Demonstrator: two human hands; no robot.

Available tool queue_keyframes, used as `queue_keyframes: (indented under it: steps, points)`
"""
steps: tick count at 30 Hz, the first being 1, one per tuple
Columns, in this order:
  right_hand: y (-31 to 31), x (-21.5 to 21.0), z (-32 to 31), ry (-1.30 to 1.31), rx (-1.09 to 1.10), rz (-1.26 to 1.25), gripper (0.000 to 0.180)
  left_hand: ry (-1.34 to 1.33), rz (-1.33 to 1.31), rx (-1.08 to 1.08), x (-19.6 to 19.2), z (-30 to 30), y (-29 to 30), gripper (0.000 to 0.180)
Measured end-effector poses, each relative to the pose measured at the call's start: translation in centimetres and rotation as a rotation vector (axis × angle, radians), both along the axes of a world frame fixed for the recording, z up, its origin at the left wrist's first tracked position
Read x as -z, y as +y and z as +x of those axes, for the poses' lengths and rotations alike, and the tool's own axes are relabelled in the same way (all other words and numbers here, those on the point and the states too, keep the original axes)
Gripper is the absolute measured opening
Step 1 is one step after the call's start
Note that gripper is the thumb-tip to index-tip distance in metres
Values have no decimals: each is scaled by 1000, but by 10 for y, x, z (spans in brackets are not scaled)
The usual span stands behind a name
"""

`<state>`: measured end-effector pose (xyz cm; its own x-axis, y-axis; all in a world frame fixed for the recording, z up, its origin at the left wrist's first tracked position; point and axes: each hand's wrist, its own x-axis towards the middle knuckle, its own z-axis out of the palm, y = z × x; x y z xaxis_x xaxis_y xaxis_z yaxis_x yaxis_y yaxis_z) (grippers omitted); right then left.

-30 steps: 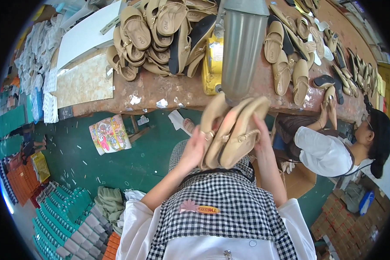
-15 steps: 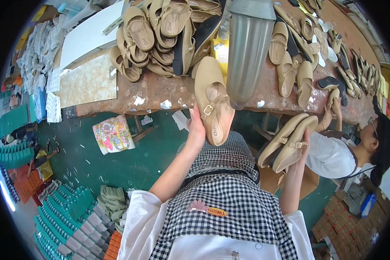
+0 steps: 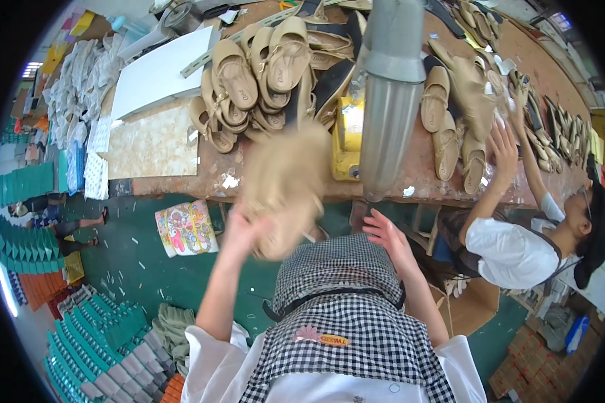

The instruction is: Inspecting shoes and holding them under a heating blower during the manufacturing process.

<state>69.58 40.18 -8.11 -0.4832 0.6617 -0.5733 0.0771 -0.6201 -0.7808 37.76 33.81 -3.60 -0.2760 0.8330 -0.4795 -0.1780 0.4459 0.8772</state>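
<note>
My left hand (image 3: pixel 243 230) grips a tan sandal (image 3: pixel 286 185), which is blurred by motion just in front of the brown workbench (image 3: pixel 262 178). My right hand (image 3: pixel 386 235) is held open with spread fingers and nothing in it, below a grey hanging tube (image 3: pixel 390 101). A heap of tan sandals (image 3: pixel 262 74) lies on the bench beyond the left hand. A black-and-white checked apron (image 3: pixel 343 309) covers my lap.
A seated co-worker in a white top (image 3: pixel 517 252) reaches a hand (image 3: pixel 504 144) to the sandals at the bench's right. A yellow box (image 3: pixel 346 141) stands under the tube. Teal stacks (image 3: pixel 94 336) and a printed bag (image 3: pixel 185 228) lie on the green floor at left.
The pair of sandals that my right hand held low at the right is gone from it; the hand is now open. My left hand has swung its sandal lower, toward the bench edge.
</note>
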Motion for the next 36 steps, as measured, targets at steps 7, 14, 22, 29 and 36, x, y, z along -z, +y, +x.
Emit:
queue_keyframes:
  steps: [7, 14, 22, 29, 36]
  points:
    - [34, -1, 36, -184, 15, 145, 33, 320, 283, -288, 17, -122, 204, 49]
    - [159, 22, 46, -833, 26, 993, 65, 898, 96, -143, 69, -139, 223, 62]
    - [250, 118, 23, -1169, -325, 1093, 63, 759, -10, -234, 55, -84, 52, 37]
    - [280, 110, 48, -344, 546, 737, 30, 261, -544, -310, 111, 20, -109, 36]
    - [298, 111, 63, -896, 269, 884, 16, 90, -447, 397, 118, 124, -59, 45]
